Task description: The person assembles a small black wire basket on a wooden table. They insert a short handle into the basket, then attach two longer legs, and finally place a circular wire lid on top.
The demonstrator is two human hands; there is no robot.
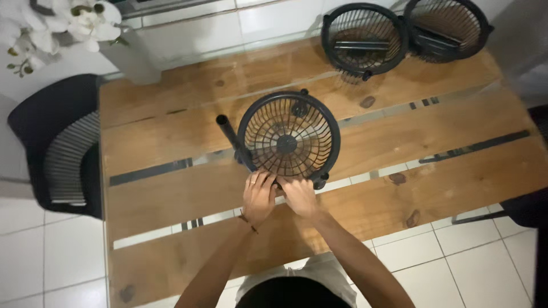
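Note:
A round black wire basket stands in the middle of the wooden table, its open side facing up. A black tube sticks out along its left side. My left hand and my right hand press together on the basket's near rim, fingers curled around the wire. What the fingertips grip there is hidden by the hands.
Two more black wire baskets lie at the table's far right edge. A black chair stands at the left, another dark chair at the right. White flowers in a pot sit at the far left corner. White tiled floor surrounds the table.

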